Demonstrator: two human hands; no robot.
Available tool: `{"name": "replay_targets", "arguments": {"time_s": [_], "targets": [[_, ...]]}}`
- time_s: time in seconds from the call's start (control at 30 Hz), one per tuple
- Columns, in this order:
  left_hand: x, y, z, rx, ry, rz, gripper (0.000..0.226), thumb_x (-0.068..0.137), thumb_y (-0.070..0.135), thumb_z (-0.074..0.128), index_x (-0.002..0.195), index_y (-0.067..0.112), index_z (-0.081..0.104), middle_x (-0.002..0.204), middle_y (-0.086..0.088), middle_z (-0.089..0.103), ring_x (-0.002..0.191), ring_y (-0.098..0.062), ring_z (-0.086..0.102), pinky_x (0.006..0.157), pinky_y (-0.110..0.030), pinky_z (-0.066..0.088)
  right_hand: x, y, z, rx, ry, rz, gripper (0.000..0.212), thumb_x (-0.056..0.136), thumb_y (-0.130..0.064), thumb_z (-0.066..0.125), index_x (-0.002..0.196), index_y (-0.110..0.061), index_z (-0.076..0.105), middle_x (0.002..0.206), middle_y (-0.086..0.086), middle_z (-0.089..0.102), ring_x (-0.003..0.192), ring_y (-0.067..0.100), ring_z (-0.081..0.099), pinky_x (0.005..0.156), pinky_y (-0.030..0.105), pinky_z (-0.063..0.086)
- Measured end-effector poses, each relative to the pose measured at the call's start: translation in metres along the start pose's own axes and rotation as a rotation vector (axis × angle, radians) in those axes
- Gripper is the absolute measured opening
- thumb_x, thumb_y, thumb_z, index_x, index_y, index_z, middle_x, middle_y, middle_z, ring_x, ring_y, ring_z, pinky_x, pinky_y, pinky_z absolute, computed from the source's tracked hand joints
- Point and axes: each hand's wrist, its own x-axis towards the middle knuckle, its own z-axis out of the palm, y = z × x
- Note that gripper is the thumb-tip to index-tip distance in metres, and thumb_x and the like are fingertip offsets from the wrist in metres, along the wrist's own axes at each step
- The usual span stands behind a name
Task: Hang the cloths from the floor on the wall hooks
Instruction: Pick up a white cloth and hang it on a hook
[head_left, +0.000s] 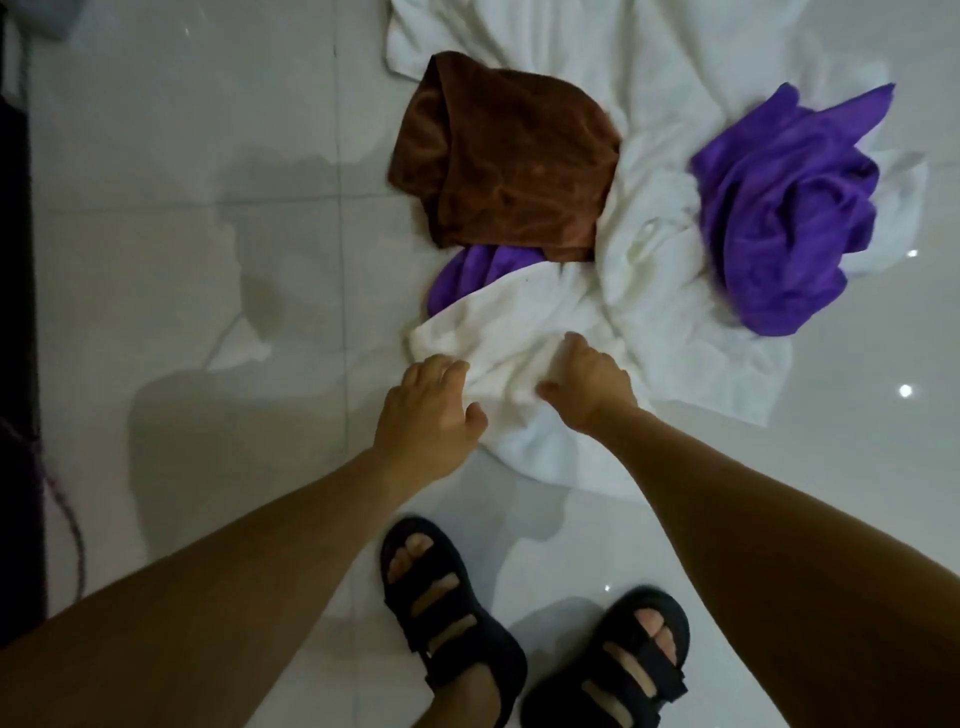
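Though on floor (208, 156), white cloth (498, 317) in left hand (423, 410) and right hand (587, 389) grip.

Lower purple cloth (483, 270) mostly under brown cloth (509, 156); white cloth (571, 36) cropped at top.

The near white cloth (519, 322) is plain, unpatterned white, as is the fabric spread farther back. The brown cloth (509, 161) is solid rust-brown. The purple cloth (789, 208) on the right is vivid violet, a shade repeated beneath the brown. The floor (182, 156) is glossy pale grey-white tile, and the sandals (447, 597) are black.
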Motion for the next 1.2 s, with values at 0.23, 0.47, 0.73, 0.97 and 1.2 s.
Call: {"name": "replay_targets", "arguments": {"time_s": [0.23, 0.47, 0.73, 0.97, 1.2], "targets": [[-0.062, 0.022, -0.088, -0.175, -0.199, 0.021, 0.091, 0.077, 0.041, 0.068, 0.150, 0.024, 0.018, 0.152, -0.002, 0.025, 0.138, -0.026, 0.024, 0.109, -0.041, 0.035, -0.115, -0.032, -0.083, 0.232, -0.065, -0.109, 0.010, 0.080, -0.025, 0.057, 0.086, -0.019, 0.061, 0.084, 0.002, 0.063, 0.085, 0.029, 0.062, 0.066, 0.030, 0.045], [-0.111, 0.086, -0.261, -0.464, -0.104, 0.151, 0.098, 0.074, 0.045, 0.074, 0.150, 0.039, 0.013, 0.157, 0.010, 0.017, 0.142, -0.013, 0.021, 0.112, -0.038, 0.030, -0.223, -0.108, -0.281, 0.340, 0.019, -0.382, 0.037, 0.080, -0.011, 0.069, 0.115, -0.011, 0.059, 0.108, 0.004, 0.062, 0.100, 0.022, 0.057, 0.092, 0.035, 0.047], [-0.171, 0.123, -0.459, -0.519, 0.099, 0.126, 0.023, 0.084, 0.045, 0.064, 0.086, 0.026, 0.053, 0.086, 0.011, 0.057, 0.077, -0.013, 0.057, 0.058, -0.021, 0.037, -0.328, -0.196, -0.459, 0.361, 0.168, -0.463, 0.031, 0.078, -0.020, 0.078, 0.102, -0.018, 0.059, 0.093, -0.006, 0.063, 0.082, 0.009, 0.057, 0.076, 0.022, 0.047], [-0.255, 0.125, -0.635, -0.642, 0.262, 0.150, 0.026, 0.084, 0.039, 0.069, 0.078, 0.018, 0.054, 0.074, 0.001, 0.056, 0.064, -0.014, 0.053, 0.056, -0.022, 0.037, -0.416, -0.271, -0.575, 0.716, 0.127, -0.553, 0.018, 0.074, -0.014, 0.081, 0.083, -0.015, 0.067, 0.091, 0.010, 0.072, 0.086, 0.029, 0.069, 0.077, 0.044, 0.059], [-0.350, 0.130, -0.756, -0.623, 0.445, 0.114, 0.055, 0.056, 0.085, 0.060, 0.079, 0.036, 0.069, 0.073, 0.013, 0.070, 0.065, -0.003, 0.066, 0.053, -0.017, 0.049, -0.495, -0.333, -0.658, 0.701, 0.064, -0.835, 0.022, 0.081, -0.040, 0.074, 0.087, -0.020, 0.066, 0.084, 0.002, 0.074, 0.073, 0.018, 0.071, 0.060, 0.033, 0.057]]}}
